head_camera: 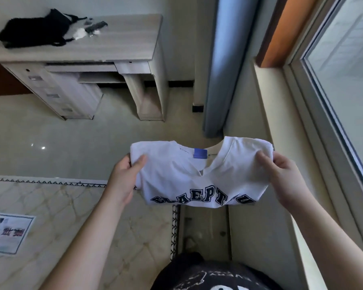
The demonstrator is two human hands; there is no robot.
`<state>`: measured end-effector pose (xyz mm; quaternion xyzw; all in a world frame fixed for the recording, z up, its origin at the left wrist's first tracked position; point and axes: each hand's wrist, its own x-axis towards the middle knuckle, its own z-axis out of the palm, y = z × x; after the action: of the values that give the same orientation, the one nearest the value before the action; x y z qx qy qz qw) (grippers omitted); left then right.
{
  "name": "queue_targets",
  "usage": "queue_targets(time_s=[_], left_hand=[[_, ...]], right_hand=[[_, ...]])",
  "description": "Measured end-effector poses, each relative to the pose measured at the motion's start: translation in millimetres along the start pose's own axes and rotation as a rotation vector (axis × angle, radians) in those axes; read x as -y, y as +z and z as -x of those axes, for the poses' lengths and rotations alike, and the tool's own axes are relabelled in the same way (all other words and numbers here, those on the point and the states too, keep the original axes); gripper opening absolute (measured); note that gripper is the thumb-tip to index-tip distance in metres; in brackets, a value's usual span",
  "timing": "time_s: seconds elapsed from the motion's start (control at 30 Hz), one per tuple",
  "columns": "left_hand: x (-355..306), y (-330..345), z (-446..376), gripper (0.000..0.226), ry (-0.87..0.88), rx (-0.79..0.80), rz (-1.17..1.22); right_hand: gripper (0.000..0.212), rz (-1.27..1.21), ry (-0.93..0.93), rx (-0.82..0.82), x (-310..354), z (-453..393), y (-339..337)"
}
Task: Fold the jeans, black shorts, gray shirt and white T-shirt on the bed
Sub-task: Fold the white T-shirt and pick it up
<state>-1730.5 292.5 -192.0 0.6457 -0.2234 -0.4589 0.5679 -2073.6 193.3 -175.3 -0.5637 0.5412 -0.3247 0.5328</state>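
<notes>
with left hand and right hand each pinching a side of the folded white t-shirt held above the bed corner, keep edges level and lower flat.

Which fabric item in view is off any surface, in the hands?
The white T-shirt, folded, navy lettering, held in the air by left hand and right hand. The black bag lies on the desk.

Glossy cream floor catches light spots; a pale wooden desk stands against the wall, grey-blue curtain hangs beside a bright window at right.
</notes>
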Motion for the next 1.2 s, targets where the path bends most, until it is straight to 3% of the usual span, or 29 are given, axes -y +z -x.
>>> queue_targets(time_s=[0.43,0.7,0.97,1.2], left_hand=[[-43.6,21.3,-169.4,0.011,0.009,-0.016,0.041],[-80.8,58.1,-296.1,0.013,-0.032,-0.208,0.030],[-133.9,59.0,-383.5,0.023,0.011,-0.409,-0.024],[-156.7,38.7,-414.1,0.038,0.048,-0.581,0.022]], right_hand=[[0.030,0.046,0.021,0.038,54.7,-181.6,38.6],[0.054,0.028,0.038,0.215,75.6,-381.0,70.1],[0.044,0.056,0.073,0.412,128.3,-548.5,132.1],[0.020,0.051,0.023,0.505,168.3,-624.3,194.1]])
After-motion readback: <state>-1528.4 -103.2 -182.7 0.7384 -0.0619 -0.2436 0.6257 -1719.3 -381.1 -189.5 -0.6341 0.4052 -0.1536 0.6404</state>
